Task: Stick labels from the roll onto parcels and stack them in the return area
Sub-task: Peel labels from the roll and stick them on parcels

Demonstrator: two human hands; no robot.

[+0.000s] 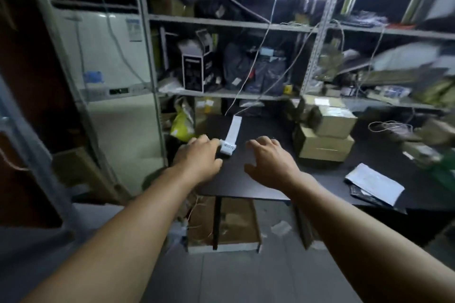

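A white label roll (227,148) lies on the black table (266,179), with a strip of labels (234,127) trailing away toward the shelves. My left hand (199,158) is at the roll's left side, fingertips touching it; whether they grip it is unclear. My right hand (269,161) hovers to the right of the roll with fingers spread and holds nothing. Two cardboard parcels (325,141) are stacked on the table to the right. A white mailer bag (374,183) lies near the table's front right edge.
Metal shelving (234,23) packed with boxes, bags and hanging cables stands behind the table. A tall white air conditioner (108,76) is at the left. A yellow bag (182,125) sits by the table's left end. Cardboard boxes (221,226) sit on the floor under the table.
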